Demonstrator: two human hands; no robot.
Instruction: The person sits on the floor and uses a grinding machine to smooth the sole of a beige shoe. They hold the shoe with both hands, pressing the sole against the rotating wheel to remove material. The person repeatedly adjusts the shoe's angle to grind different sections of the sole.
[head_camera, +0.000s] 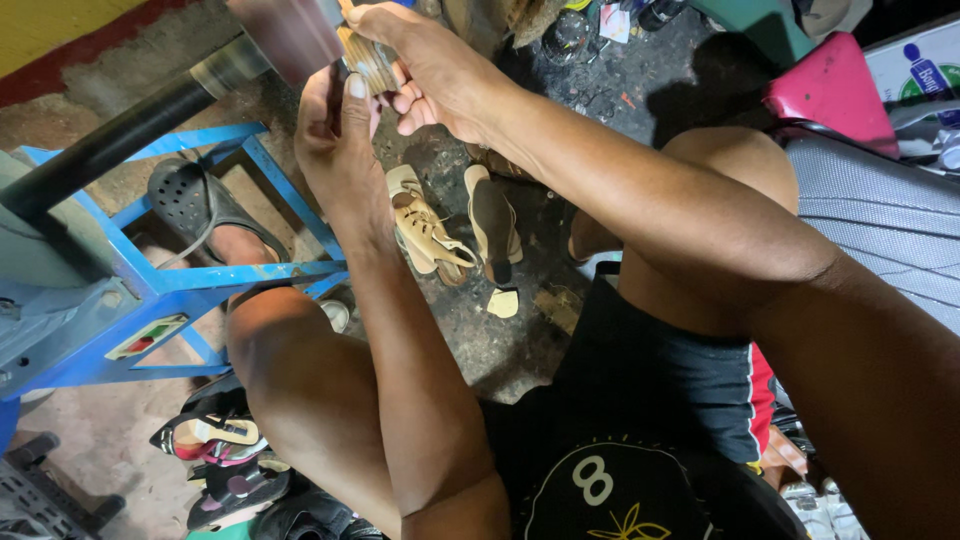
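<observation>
I'd keep the left hand (335, 130) cupped behind and the right hand (430, 70) pinched on the tan sole piece (368, 60) at eleven o'clock, pressing lightly against the spinning drum (290, 35) (fingertips back), sandals (450, 230) lying below.

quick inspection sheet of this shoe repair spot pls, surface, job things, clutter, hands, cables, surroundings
surface: dark, stained concrete floor.
job's things: small tan striped piece held up against the spinning wheel of a blue-framed machine.
clutter: beige strappy sandal, a sole-up shoe and loose scraps on the floor; pile of shoes at lower left.
grippers: left hand and right hand both in a closed grip on the piece.
cables: nothing seen.
surroundings: pink seat, black sandal on the person's foot.
</observation>
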